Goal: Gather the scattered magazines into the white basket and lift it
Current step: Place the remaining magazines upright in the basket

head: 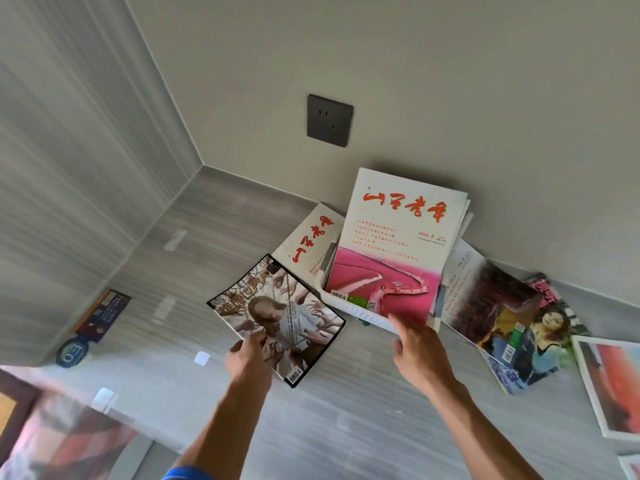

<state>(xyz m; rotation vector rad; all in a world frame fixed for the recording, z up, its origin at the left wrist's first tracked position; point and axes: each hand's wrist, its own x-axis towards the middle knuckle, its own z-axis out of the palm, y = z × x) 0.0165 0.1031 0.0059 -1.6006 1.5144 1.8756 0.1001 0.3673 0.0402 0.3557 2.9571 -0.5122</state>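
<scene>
The white basket [360,313] stands on the grey floor by the wall. A white magazine with red script and a pink cover picture [391,251] lies tilted on top of the basket, over other magazines inside. My right hand [419,348] holds its near bottom edge. My left hand [249,355] grips the near corner of a dark-edged magazine with a figure and chains [280,317], left of the basket. Another white magazine with red script [308,244] lies behind it on the floor. Two colourful magazines [502,317] overlap on the floor to the right of the basket.
A dark wall socket [329,120] is above the basket. A framed red picture [613,386] lies at the far right. A dark booklet [104,313] and a round blue tag [72,353] lie at the left wall. Blurred pictures fill the bottom left corner.
</scene>
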